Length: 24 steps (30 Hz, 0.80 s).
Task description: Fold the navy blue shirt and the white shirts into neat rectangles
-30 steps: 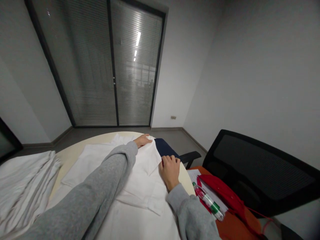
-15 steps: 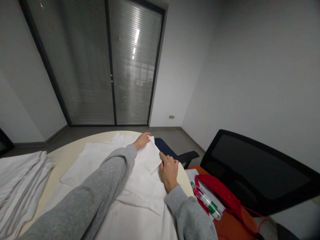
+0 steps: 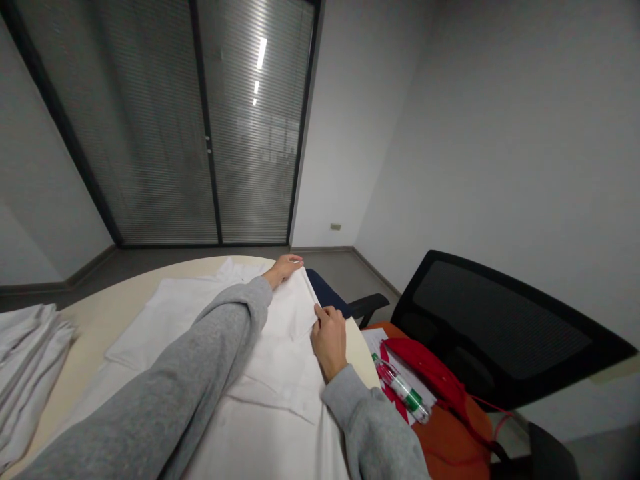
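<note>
A white shirt (image 3: 285, 373) lies spread over the round table, with creases and overlapping layers. My left hand (image 3: 285, 267) reaches to the far right of the cloth and pinches its edge between thumb and fingers. Nearer to me, my right hand (image 3: 330, 339) has its fingers closed on the same edge, close to the table's right rim. Between the two hands the edge runs taut and straight. My left sleeve crosses over the shirt and hides part of it.
A stack of folded white cloth (image 3: 30, 373) sits at the table's (image 3: 107, 300) left. Right of the table, an orange chair seat (image 3: 450, 433) holds a plastic bottle (image 3: 407, 393), papers and a red item (image 3: 425, 367). A dark blue chair (image 3: 325, 290) stands behind the table's right edge.
My right hand's fingers have closed on the shirt's edge, where the index finger pointed out before. The loose corner between my hands is now pulled into a straight edge. The view has shifted slightly.
</note>
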Motion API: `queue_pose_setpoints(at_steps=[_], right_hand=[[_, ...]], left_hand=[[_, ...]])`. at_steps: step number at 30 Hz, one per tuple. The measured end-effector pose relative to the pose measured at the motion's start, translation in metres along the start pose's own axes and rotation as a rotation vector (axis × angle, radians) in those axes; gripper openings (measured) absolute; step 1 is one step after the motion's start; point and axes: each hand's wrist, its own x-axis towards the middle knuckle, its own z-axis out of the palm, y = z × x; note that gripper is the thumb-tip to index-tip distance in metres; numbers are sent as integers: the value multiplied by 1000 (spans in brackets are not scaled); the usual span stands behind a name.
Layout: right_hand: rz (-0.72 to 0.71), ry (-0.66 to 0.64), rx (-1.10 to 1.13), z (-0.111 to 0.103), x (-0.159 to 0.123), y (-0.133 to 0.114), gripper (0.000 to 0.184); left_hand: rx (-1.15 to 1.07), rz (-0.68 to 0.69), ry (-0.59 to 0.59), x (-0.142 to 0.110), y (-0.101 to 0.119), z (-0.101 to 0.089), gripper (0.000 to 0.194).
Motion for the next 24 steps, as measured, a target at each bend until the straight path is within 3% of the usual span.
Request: queue_pose_setpoints(at_steps=[4, 10, 15, 17, 21, 24], right_hand=[[82, 16, 70, 2, 2, 3, 41], [184, 63, 150, 2, 5, 5, 33], [242, 79, 163, 4, 7, 10, 30], [250, 66, 152, 5, 7, 12, 28], [247, 32, 107, 6, 6, 15, 30], [223, 32, 78, 4, 5, 12, 36]], left_hand=[[127, 116, -78, -4, -2, -4, 47], [438, 250, -68, -4, -3, -9, 56], [621, 333, -119, -4, 4, -3, 14], [660, 357, -95, -7, 9, -2, 8], [697, 366, -16, -24, 31, -9, 20], [722, 353, 16, -49, 59, -35, 40]])
